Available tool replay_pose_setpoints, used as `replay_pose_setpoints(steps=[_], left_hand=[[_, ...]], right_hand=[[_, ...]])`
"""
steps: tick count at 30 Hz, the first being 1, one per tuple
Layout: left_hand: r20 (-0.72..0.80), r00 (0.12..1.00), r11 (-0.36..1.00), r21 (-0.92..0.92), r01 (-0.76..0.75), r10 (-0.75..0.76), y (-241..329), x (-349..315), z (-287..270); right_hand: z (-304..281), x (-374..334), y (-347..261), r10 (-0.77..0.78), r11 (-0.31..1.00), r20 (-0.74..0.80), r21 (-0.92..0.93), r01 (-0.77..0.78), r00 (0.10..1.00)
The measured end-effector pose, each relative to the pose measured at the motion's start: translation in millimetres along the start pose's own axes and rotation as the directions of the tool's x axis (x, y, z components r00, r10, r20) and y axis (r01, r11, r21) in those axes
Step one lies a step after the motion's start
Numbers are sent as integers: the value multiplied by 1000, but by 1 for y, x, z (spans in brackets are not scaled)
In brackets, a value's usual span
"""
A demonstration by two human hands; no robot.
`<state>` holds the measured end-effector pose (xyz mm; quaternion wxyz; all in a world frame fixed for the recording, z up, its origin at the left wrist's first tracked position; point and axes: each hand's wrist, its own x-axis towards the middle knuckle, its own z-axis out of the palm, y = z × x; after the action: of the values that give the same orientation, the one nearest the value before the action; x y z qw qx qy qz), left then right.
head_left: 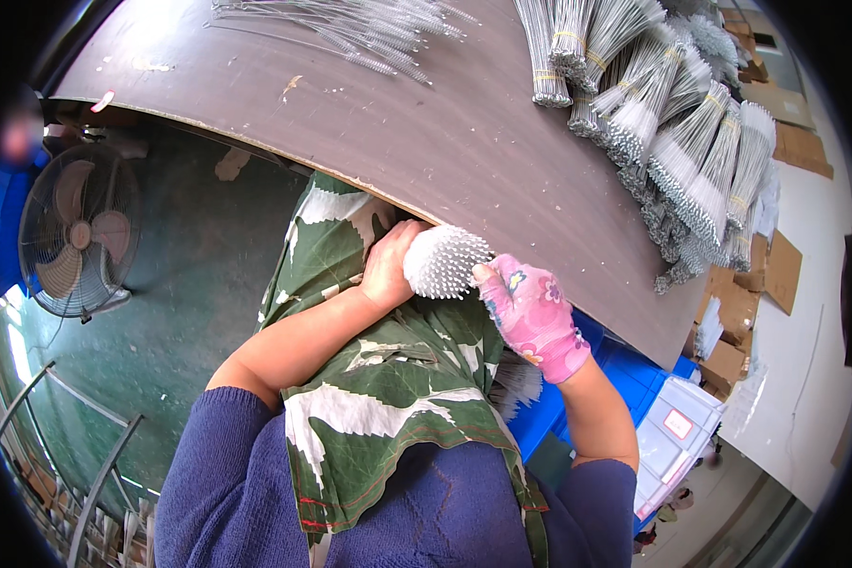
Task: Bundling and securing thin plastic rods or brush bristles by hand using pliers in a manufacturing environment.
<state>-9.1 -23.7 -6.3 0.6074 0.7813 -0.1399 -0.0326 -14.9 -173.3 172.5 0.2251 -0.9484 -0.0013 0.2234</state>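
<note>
A thick bundle of thin wire brushes (448,262), white bristle ends toward me, is held at the table's near edge. My bare left hand (393,260) is wrapped around its left side, the fingers partly hidden behind it. On the other side, my right hand (535,317), in a pink flowered glove, is closed with the thumb at the bundle's right rim. Whatever lies between its fingertips is too small or hidden to make out. The bundle's wire stems are out of sight.
Loose wire brushes (369,33) lie spread on the brown table (426,142). Banded brush bundles (672,123) are piled at its far right. Blue bins (625,379) and a pale crate (677,435) stand below right. A fan (80,232) and metal rails (90,473) are at left.
</note>
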Motion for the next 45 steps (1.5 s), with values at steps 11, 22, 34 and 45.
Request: replay_pose_setpoints(steps=[11,22,34,45], left_hand=[[31,996,996,-16,83,-83,-3,1,4],[54,992,993,-8,118,-117,0,0,2],[84,995,994,94,51,-59,-8,-1,3],[103,994,995,-95,-26,36,-21,-3,12]], right_hand=[[10,-2,23,42,942,28,333,-49,999],[12,0,30,128,835,180,510,-204,975],[-14,-11,16,121,536,210,809,-242,970],[-26,-9,30,-34,994,71,109,26,997]])
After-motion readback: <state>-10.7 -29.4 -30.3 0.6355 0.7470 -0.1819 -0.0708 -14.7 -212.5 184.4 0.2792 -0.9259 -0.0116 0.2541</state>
